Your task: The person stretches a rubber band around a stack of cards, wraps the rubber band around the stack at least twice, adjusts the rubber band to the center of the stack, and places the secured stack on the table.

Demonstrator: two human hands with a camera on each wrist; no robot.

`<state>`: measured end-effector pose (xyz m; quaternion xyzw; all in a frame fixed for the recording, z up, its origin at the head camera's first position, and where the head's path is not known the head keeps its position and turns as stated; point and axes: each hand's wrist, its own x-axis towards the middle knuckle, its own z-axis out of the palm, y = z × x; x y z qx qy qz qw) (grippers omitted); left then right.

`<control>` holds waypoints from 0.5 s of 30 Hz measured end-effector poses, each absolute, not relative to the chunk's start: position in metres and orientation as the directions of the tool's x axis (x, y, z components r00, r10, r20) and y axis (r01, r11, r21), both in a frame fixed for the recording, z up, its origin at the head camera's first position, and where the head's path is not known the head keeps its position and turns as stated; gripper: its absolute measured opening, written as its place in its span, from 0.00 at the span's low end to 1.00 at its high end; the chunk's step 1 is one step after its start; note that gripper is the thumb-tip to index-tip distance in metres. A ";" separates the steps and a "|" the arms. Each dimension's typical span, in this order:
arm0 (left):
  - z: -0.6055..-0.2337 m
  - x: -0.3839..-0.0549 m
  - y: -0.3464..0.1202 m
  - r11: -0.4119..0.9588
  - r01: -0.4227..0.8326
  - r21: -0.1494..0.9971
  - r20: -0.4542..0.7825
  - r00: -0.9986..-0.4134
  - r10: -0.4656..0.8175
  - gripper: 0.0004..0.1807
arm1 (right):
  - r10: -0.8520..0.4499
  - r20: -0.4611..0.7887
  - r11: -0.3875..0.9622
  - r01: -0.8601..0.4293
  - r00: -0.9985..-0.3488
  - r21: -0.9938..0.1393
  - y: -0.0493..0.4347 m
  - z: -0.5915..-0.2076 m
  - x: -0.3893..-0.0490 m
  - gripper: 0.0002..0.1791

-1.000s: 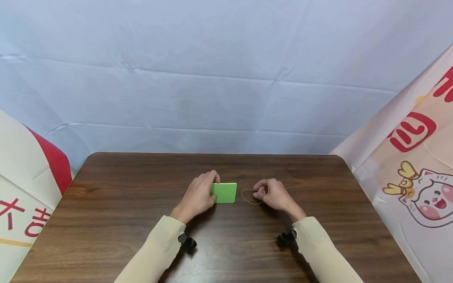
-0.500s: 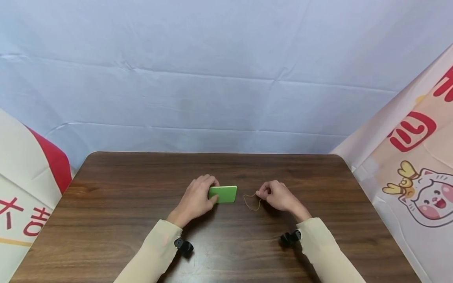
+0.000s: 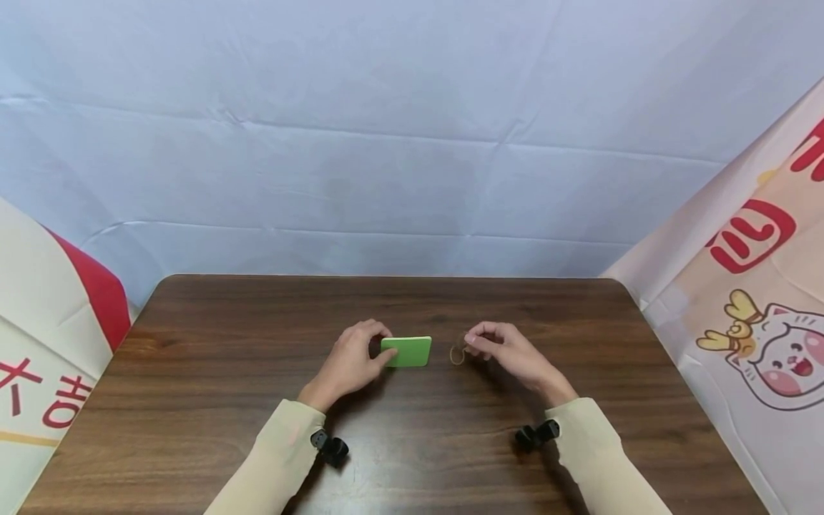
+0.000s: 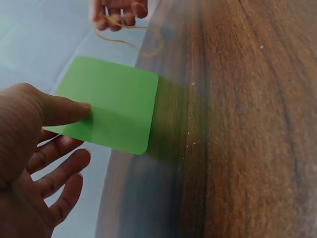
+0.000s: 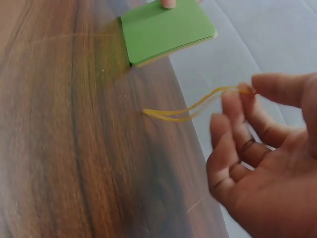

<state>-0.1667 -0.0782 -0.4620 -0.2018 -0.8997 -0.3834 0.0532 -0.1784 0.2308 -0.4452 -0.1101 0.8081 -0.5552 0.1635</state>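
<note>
My left hand pinches a thin stack of green cards by its left end, thumb on the near face and fingers behind. In the left wrist view the green cards have rounded corners and are tilted. Layered edges show along the side of the stack in the right wrist view. To the right of the cards, my right hand pinches a thin yellow rubber band between thumb and fingertips. The band hangs as a loose, slack loop, apart from the cards.
Both hands are over a dark brown wooden table. Behind its far edge hangs a pale creased cloth. Printed cloths stand at the left and right. Each wrist carries a small black camera.
The rubber band has gone from a wide loop to a narrower, slacker one, its hold shifting in my right fingers. My right hand has moved slightly right; the cards have tipped more upright.
</note>
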 end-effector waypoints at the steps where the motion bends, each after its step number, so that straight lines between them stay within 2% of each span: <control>1: -0.462 -0.167 -0.079 0.623 0.400 0.672 0.246 -0.914 0.321 0.08 | -0.362 -0.126 0.329 0.000 -0.923 -0.944 0.231 -0.444 -0.178 0.18; 4: -0.464 -0.167 -0.079 0.619 0.393 0.680 0.235 -0.917 0.324 0.07 | -0.368 -0.060 0.179 -0.007 -0.928 -0.984 0.232 -0.439 -0.175 0.18; 9: -0.466 -0.166 -0.081 0.616 0.389 0.685 0.219 -0.916 0.335 0.07 | -0.413 0.142 -0.190 -0.067 -0.900 -0.979 0.234 -0.428 -0.169 0.08; 15: -0.468 -0.165 -0.082 0.615 0.396 0.682 0.216 -0.912 0.349 0.07 | -0.431 0.418 -0.553 -0.132 -0.800 -0.822 0.230 -0.410 -0.166 0.22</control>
